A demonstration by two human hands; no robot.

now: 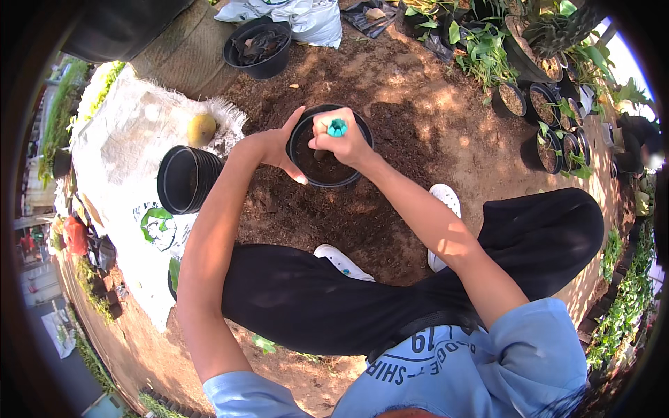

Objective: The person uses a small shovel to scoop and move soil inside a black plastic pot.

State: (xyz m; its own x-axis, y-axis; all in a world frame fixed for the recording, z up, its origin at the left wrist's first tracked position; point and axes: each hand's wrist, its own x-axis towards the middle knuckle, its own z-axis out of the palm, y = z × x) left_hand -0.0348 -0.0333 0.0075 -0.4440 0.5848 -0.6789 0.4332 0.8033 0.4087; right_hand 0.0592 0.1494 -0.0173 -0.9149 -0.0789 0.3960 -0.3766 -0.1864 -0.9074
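Note:
A round black plastic pot [334,184] with dark soil inside stands on the ground before me. My left hand [278,148] rests against the left side of its rim, thumb and fingers spread along the edge. Above the soil, my right hand [339,137] is closed around the green handle of a hand tool [337,127], held upright. The tool's lower end points down into the soil; its shape is mostly hidden beneath the fist. Loose dark soil [397,141] lies around the pot.
Nested black pots [183,180] lie on a white woven sack [125,141] at left, near a round yellowish fruit [201,130]. Another black pot [258,49] holds dark plastic beside white bags [316,21]. Filled pots [546,151] and leafy plants [483,57] stand at upper right.

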